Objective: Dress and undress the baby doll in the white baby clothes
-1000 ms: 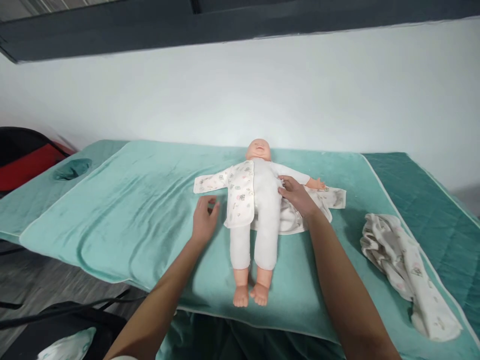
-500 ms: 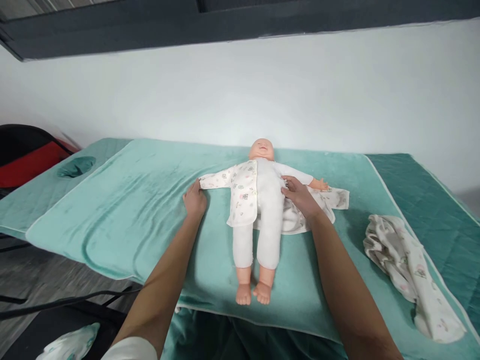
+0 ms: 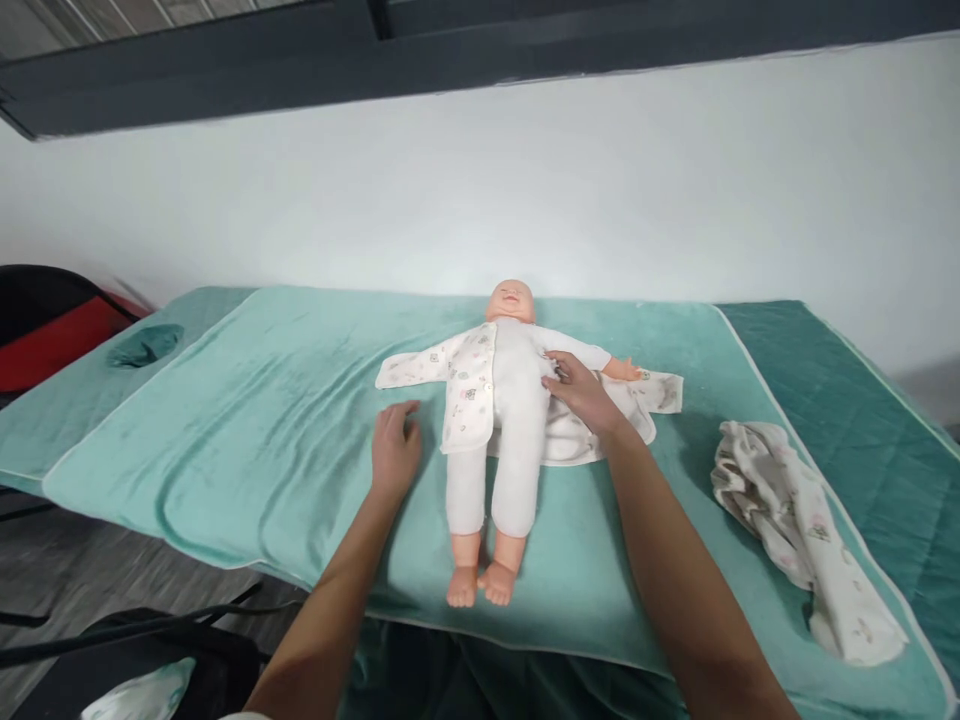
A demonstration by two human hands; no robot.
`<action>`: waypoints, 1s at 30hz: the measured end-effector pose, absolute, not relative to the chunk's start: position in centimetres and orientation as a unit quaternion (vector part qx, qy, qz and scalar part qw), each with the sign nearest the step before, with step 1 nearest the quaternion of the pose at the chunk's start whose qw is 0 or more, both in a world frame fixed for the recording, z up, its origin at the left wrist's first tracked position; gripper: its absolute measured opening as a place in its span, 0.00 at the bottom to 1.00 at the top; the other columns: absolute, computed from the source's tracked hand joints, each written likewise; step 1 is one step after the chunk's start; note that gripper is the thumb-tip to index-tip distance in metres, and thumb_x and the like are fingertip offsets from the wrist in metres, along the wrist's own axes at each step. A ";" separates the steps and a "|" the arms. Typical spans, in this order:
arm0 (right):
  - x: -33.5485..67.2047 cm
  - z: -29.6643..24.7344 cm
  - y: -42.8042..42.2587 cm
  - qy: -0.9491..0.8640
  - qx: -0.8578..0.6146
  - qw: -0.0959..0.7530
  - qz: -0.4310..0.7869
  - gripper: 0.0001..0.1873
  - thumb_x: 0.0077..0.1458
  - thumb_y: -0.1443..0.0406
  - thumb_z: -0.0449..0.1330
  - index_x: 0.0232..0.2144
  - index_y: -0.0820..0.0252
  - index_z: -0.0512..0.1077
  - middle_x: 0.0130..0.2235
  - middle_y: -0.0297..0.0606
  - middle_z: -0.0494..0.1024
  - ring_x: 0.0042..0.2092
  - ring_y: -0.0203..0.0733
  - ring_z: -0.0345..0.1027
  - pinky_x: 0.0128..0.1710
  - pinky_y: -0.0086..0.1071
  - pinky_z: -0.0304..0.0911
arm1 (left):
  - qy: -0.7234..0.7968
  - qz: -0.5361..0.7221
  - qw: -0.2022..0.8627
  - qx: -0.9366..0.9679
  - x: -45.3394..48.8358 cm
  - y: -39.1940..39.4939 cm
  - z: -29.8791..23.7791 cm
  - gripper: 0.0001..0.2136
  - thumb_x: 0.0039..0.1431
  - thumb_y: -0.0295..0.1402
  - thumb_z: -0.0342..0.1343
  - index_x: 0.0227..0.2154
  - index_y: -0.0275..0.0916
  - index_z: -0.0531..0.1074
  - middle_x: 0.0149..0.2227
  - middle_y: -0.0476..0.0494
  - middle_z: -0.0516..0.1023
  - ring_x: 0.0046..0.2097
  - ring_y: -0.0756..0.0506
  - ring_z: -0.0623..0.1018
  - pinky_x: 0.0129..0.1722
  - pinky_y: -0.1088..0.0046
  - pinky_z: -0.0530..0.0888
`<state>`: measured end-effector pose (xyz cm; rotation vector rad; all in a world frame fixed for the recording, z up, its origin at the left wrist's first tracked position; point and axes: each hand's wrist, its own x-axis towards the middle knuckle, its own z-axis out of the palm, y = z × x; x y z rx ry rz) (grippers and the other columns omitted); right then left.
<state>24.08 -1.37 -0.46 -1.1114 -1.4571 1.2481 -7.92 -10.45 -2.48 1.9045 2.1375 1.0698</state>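
A baby doll (image 3: 516, 385) lies on its back, head toward the wall, in a white bodysuit. One sleeve of a printed baby jacket (image 3: 470, 390) is on its left-side arm in the picture. That front panel covers part of the chest, while the rest of the jacket spreads out under the opposite arm. My right hand (image 3: 585, 393) rests against the doll's side, thumb and forefinger apart, the other fingers partly hidden. Beside the doll, below the worn sleeve, my left hand (image 3: 396, 447) hovers open over the cover with nothing in it.
A crumpled printed baby garment (image 3: 806, 540) lies to the right on the green bed cover (image 3: 300, 400). The bed stands against a white wall (image 3: 450, 200). A red and black chair (image 3: 60, 330) is at the far left, and a diaper-like white item (image 3: 142, 692) lies at lower left.
My left hand has let go of the jacket's sleeve cuff and moved down and toward the doll's side. My right hand stays at the doll's side. The view has shifted slightly.
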 end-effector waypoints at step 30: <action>24.3 0.4 -2.1 -0.626 -0.562 0.382 0.382 0.23 0.52 0.49 0.62 0.43 0.56 0.66 0.41 0.39 0.76 0.43 0.46 0.71 0.45 0.38 0.64 | 0.709 0.374 0.188 0.568 -3.5 -15.8 -1.7 0.08 0.58 0.39 0.52 0.35 0.41 0.70 0.34 0.46 0.80 0.38 0.43 0.78 0.42 0.66 0.72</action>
